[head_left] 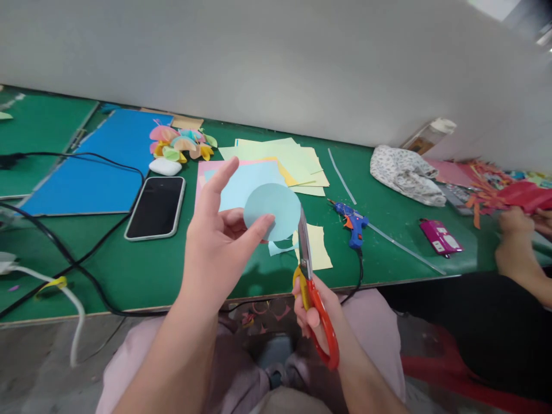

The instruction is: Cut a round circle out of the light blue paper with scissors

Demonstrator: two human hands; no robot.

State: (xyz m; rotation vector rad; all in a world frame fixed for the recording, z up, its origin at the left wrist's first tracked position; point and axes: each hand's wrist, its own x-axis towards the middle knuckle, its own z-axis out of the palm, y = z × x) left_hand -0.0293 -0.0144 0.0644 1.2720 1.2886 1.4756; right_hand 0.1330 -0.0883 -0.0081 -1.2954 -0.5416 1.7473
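A light blue paper disc [272, 210] is pinched between the thumb and fingers of my left hand [224, 241], whose index finger points up. My right hand [317, 310] grips scissors [305, 253] with red and yellow handles; their blades point up beside the disc's right edge. Below the disc lies a curved light blue scrap [282, 248], next to a pale yellow paper piece [317, 247]. Behind my left hand is a stack of blue and pink sheets [254, 172], with pale green and yellow sheets [302, 158] behind it.
Left: a phone [156, 208], white oval object [165, 167], paper flowers [181, 144], blue board [95, 167] and black cables [73, 261]. Right: a blue glue gun [354, 223], glue stick [405, 248], patterned cloth [403, 172], purple packet [440, 237], bottle [431, 136] and another person's hands [515, 227] at red paper.
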